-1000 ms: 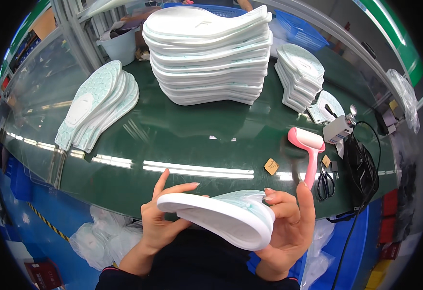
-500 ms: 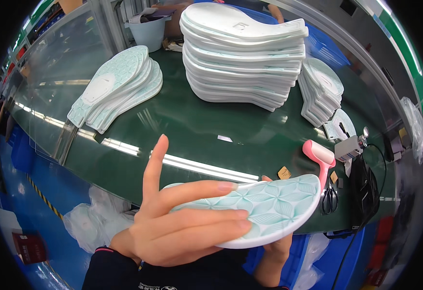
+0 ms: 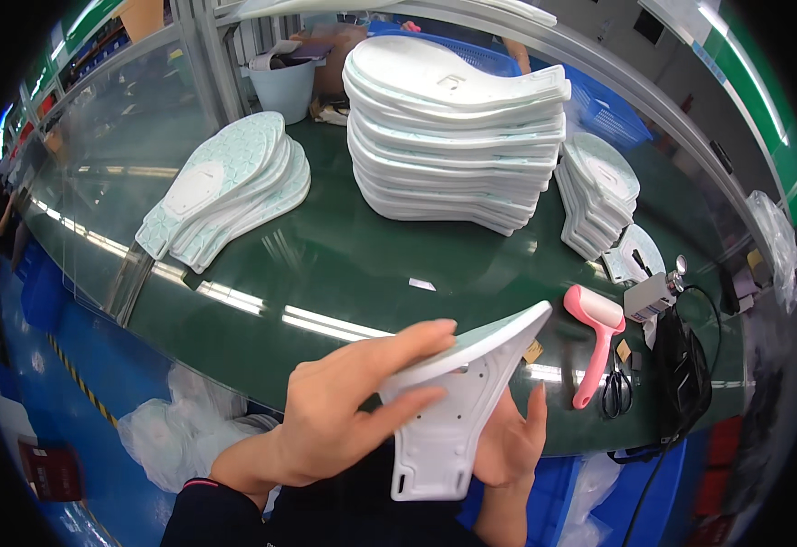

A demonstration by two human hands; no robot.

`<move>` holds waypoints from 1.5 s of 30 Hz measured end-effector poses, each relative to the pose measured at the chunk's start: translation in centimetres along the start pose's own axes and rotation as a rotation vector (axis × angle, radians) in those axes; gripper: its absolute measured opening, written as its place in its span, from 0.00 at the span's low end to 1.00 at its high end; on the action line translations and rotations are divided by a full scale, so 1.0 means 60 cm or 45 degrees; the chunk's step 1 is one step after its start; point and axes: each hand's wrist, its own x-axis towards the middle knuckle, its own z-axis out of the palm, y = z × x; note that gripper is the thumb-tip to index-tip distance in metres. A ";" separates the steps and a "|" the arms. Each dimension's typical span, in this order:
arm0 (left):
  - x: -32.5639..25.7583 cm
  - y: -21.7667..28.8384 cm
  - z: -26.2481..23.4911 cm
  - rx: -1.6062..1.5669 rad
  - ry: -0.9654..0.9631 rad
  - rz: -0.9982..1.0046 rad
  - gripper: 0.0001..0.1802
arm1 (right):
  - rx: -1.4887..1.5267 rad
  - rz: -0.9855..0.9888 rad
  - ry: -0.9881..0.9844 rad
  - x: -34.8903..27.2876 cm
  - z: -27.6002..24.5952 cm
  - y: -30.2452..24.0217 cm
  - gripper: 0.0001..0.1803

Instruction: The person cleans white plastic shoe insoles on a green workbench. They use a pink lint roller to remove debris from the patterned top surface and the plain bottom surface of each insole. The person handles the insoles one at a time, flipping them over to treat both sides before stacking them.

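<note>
Both hands grip one white insole (image 3: 457, 401), tilted on edge in front of the green worktop (image 3: 344, 264); left hand (image 3: 344, 410) fingers clamp its upper edge, right hand (image 3: 508, 438) cups beneath, baring the holed underside; pink roller (image 3: 594, 351) lies just right of it.

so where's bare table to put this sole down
The widest bare patch of the green table lies between the fanned soles on the left, the tall stack behind and the near edge. The right side is crowded: small stack, pink roller, scissors.
</note>
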 end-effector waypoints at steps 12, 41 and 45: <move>0.026 0.012 -0.049 0.118 0.163 0.312 0.10 | -0.648 0.408 0.077 -0.004 -0.018 0.003 0.28; -0.001 0.036 -0.076 0.209 -0.460 0.689 0.40 | -0.392 -0.158 0.034 -0.003 0.008 0.012 0.35; 0.001 0.041 -0.083 0.231 -0.484 0.710 0.40 | -0.406 -0.003 0.176 0.002 0.022 0.002 0.34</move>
